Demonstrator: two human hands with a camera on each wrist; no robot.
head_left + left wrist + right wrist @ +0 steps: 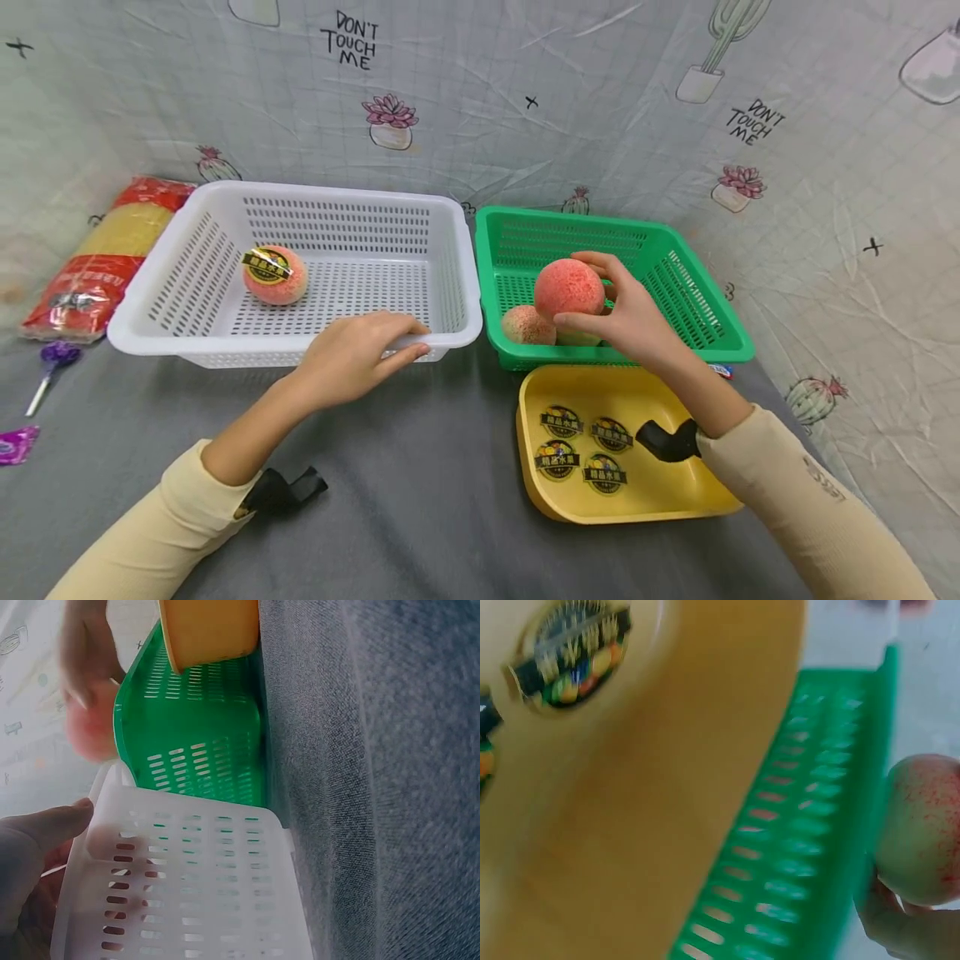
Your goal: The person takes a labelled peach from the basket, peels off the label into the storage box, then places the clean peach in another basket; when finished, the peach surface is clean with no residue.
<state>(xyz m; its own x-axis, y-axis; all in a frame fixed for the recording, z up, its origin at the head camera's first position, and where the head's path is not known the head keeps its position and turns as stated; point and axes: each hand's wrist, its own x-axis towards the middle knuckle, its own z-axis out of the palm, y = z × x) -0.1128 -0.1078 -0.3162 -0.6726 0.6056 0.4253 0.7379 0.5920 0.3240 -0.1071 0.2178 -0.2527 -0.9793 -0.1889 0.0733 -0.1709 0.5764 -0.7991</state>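
My right hand [633, 317] holds a pink-red peach [567, 285] between thumb and fingers, above the near side of the green basket [705, 343]. Beneath it, a paler speckled peach [527, 325] lies in that basket, with a greenish one partly hidden beside it. With my left hand [356, 358] I grip the near rim of the white basket [225, 344], towards its right corner; the left wrist view has the thumb at the rim and fingers behind the slotted wall. Inside the white basket sits one peach [294, 287] bearing a black-and-gold label [267, 265].
A yellow tray [637, 510] in front of the green basket contains several round labels [605, 473]. Left of the white basket lie a red-and-yellow bag [112, 250], a purple lollipop [56, 357] and a purple packet [17, 445]. Printed cloth [480, 100] hangs behind the baskets.
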